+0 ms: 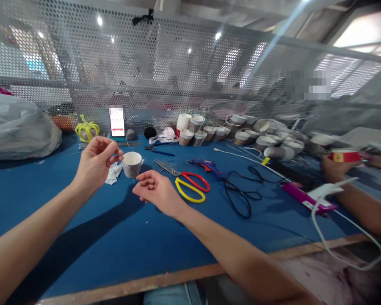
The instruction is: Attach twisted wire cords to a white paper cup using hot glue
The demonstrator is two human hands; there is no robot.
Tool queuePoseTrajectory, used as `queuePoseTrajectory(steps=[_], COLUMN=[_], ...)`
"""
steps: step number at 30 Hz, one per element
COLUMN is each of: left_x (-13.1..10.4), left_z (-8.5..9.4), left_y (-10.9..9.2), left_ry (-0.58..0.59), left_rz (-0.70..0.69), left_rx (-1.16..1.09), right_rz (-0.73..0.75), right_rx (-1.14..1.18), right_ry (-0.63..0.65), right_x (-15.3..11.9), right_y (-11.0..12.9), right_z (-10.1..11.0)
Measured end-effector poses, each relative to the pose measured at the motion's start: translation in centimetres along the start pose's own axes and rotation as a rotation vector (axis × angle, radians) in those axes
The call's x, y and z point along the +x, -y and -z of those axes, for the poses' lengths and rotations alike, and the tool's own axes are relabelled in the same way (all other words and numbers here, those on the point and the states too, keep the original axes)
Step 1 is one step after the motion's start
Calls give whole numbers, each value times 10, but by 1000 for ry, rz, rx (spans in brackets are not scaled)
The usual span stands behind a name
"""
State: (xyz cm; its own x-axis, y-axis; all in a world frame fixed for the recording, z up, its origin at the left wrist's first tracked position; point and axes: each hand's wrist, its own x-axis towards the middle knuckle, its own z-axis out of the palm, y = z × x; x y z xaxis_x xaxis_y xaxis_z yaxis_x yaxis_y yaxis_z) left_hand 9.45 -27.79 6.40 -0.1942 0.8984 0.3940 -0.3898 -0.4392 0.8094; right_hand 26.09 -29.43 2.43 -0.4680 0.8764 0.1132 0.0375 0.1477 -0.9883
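My left hand (pixel 98 163) is pinched closed on a thin grey strand (pixel 131 172), which looks like thread or fine wire. The strand runs down to my right hand (pixel 154 190), whose fingers are also pinched together on it. Behind the strand a white paper cup (pixel 132 164) stands upright on the blue table, with a crumpled white tissue (pixel 113 173) against its left side. Just beyond my right hand lie large scissors (pixel 186 182) with one red and one yellow handle, blades apart. A small grey yarn ball (pixel 130 134) sits behind the cup.
A blue glue gun (pixel 206 165) with a black cord lies right of the scissors. Pliers (pixel 160 151), a lit phone (pixel 117 123) and yellow yarn (pixel 87 129) are farther back. Several covered cups (pixel 241 136) line the mesh panel. At right, another person's hand (pixel 335 169) holds a red cup near a purple glue gun (pixel 307 197).
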Motion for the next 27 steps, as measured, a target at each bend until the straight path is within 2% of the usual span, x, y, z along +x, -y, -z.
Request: queuePoseTrajectory(steps=[3,6,14,21,27], left_x=[-5,-8,-5,-1,0], left_z=[-4,-6,-4,-1,0], left_y=[7,9,5,8,8], left_ry=[-47,-74,-78,-82,-103], left_rz=[11,0,-11,42,60], left_rx=[51,98,65,53,34], right_rz=[177,256,254,350,362], right_rx=[-508,-741,-681,-799,-809], right_ry=[-158,-187,-182,-165,-169], right_x=[-3,-3,-2,-5,-5], right_y=[-3,-7,-7,-7,-6], right_z=[-4,-5,-3,-3,-2])
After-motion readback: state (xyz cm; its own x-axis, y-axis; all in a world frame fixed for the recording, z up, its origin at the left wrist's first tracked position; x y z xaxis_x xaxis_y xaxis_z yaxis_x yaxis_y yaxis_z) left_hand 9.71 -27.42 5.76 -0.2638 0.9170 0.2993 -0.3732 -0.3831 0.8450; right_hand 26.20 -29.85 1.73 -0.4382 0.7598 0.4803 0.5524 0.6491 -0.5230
